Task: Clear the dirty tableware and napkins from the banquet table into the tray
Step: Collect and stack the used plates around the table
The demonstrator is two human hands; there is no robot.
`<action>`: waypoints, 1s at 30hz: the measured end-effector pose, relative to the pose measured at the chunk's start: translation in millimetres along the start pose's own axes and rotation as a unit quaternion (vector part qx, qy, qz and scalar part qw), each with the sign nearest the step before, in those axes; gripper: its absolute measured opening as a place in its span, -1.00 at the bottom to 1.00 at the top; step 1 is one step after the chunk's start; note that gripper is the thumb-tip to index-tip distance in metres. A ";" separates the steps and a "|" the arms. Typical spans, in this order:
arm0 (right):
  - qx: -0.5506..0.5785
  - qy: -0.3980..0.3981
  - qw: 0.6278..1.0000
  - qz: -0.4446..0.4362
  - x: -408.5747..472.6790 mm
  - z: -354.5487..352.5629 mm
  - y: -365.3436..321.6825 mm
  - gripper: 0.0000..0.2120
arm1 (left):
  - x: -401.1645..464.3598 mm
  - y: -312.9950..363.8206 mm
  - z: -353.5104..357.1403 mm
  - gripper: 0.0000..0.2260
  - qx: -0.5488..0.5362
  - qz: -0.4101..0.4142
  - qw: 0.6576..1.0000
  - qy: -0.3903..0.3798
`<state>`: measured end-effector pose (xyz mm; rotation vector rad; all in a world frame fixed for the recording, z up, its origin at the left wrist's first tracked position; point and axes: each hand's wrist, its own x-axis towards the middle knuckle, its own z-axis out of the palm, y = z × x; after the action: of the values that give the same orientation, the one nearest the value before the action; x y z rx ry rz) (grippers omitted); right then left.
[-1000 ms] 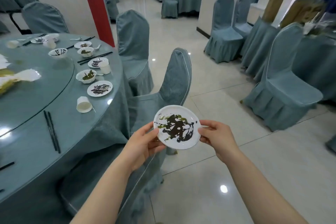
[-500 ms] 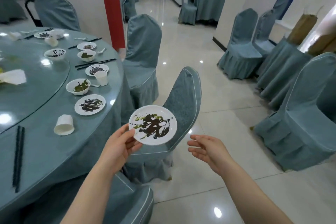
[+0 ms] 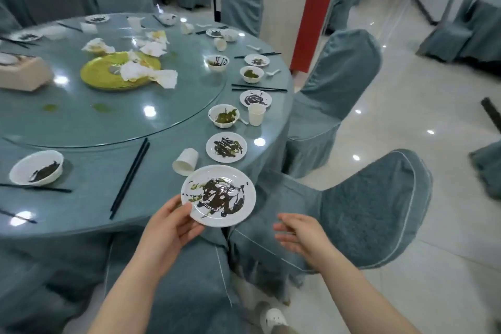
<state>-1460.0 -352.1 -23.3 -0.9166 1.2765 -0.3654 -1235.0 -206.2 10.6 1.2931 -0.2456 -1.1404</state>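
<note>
Round banquet table (image 3: 81, 203) is sitting left, carrying smeared plates, bowls, chopsticks and crumpled napkins (image 3: 151, 74). Left hand (image 3: 169, 228) is pinching the dirty plate (image 3: 219, 195) by its near-left rim, over the table's near edge. Right hand (image 3: 301, 233) is hovering just right of it, fingers apart, gripping nothing.

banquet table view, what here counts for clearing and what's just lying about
For the job: stained white plate held by left hand; tipped white paper cup; white bowl with green scraps; crumpled white napkins; black chopsticks.
Not for the job: blue-grey covered chair; red pillar.
</note>
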 end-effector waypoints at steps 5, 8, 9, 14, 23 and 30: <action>-0.083 -0.093 0.992 0.027 57.2 13.6 -24.8 -0.84 | -5.2 -0.4 7.1 -0.78 -0.034 0.030 0.993 0.111; -0.104 -0.132 0.985 0.037 89.5 18.1 -43.4 -0.84 | -9.8 -4.8 18.7 -0.77 -0.044 0.036 0.984 0.167; -0.107 -0.141 0.983 0.040 100.5 20.0 -49.7 -0.84 | -10.8 -6.2 23.0 -0.77 -0.048 0.040 0.981 0.182; -0.117 -0.164 0.979 0.039 159.3 34.7 -79.1 -0.85 | -19.1 -12.6 44.9 -0.80 -0.090 0.064 0.959 0.261; -0.170 -0.087 0.982 0.006 256.3 94.3 -111.8 -0.79 | -48.8 -25.7 71.2 -0.76 -0.091 0.082 0.925 0.360; -0.247 -0.076 0.966 0.001 282.4 95.2 -109.4 -0.82 | -67.1 -44.7 81.8 -0.77 -0.093 0.067 0.910 0.399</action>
<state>-1262.5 -578.9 -125.1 -1.3359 1.2462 0.0343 -1348.1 -199.1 29.1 1.4373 0.3708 -0.4346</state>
